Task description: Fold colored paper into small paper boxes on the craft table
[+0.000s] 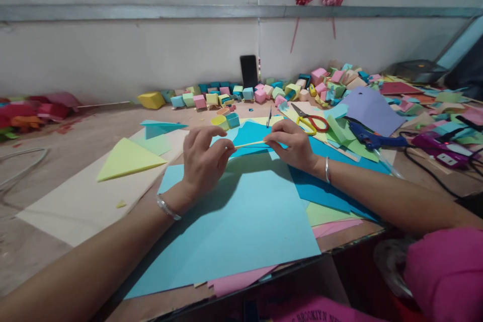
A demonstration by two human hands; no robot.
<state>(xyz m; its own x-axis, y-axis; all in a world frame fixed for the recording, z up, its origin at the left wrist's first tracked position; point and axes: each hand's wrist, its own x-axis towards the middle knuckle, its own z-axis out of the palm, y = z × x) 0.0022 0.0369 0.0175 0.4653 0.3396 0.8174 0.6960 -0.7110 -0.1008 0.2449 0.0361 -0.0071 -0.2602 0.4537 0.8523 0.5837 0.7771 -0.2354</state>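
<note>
My left hand and my right hand pinch the two ends of a thin pale yellow paper strip, held level just above the table. Both hands are closed in a pinch. Under them lies a large light blue paper sheet, and a darker blue sheet lies beneath my right wrist. A silver bangle sits on each wrist.
Scissors with red and yellow handles and a blue glue gun lie to the right. A folded yellow-green triangle and a teal folded piece lie left. Several small paper cubes line the back wall beside a black phone.
</note>
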